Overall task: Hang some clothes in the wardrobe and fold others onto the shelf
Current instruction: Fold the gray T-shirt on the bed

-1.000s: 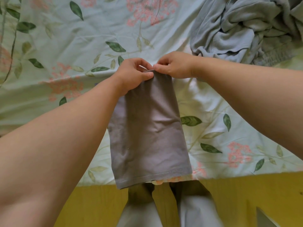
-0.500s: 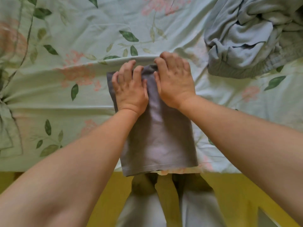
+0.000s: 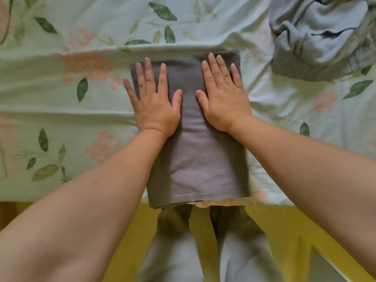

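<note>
the grey garment [image 3: 195, 147] lies folded into a long strip at centre frame on the floral sheet [image 3: 61, 102], its near hem at the bed's edge. the left hand [image 3: 155, 98] and right hand [image 3: 221, 92] lie flat on its far half, fingers straight and spread, pressing, gripping nothing. this looks like the smoothing step of a fold. next probably calls for another fold, then a carry to the shelf. a crumpled pile [image 3: 323, 35] waits at upper right.

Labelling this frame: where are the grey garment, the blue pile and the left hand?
grey garment [image 3: 203, 159]: head view, middle panel.
blue pile [image 3: 325, 35]: head view, central fold.
left hand [image 3: 157, 106]: head view, back of hand.
</note>
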Motion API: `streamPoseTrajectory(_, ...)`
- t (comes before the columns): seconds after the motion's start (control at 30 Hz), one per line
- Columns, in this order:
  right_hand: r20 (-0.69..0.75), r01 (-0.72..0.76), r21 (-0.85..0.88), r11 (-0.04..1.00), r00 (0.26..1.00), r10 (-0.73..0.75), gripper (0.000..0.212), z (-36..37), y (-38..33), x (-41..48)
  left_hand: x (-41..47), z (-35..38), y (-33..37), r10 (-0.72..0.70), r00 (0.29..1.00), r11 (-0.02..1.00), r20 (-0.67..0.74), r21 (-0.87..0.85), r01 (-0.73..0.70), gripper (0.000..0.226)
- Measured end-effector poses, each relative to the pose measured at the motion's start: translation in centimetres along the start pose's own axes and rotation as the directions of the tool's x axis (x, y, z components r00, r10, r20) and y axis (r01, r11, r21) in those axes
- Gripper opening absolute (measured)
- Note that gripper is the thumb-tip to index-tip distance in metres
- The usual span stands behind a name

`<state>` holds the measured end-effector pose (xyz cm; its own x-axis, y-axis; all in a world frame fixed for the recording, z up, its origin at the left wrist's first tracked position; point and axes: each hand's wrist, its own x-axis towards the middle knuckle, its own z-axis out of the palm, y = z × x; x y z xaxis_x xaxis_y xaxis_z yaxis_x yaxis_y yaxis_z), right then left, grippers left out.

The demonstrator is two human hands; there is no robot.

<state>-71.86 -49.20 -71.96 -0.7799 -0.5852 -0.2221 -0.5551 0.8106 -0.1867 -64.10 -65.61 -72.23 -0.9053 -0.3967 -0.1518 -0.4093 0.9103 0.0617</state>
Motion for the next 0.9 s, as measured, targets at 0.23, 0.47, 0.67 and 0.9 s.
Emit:
streamPoseTrajectory(0.23,-0.061,-0.078,0.006,0.997,0.995,0.079,0.066,3.8,-2.0,-6.2,-7.5,2.9,1.0,-0.019,0.999,1.000,0.049,-0.021,0.020,0.071)
streamPoseTrajectory(0.47,-0.056,-0.080,0.007,0.997,0.995,0.080,0.067,3.0,-2.2,-6.7,-7.7,2.3,0.7,0.029,0.998,0.998,0.059,-0.064,-0.025,0.072)
streamPoseTrajectory(0.67,0.052,-0.061,-0.017,0.998,0.997,0.062,0.069,4.5,-1.7,-11.5,-13.2,3.4,-2.8,0.080,0.989,0.995,0.123,-0.062,-0.073,0.072)
streamPoseTrajectory(0.9,-0.086,-0.075,0.144,0.987,0.992,0.088,0.061,2.3,-1.2,-10.9,-11.8,1.4,-2.9,-0.110,0.992,0.913,-0.058,-0.400,0.078,0.065)
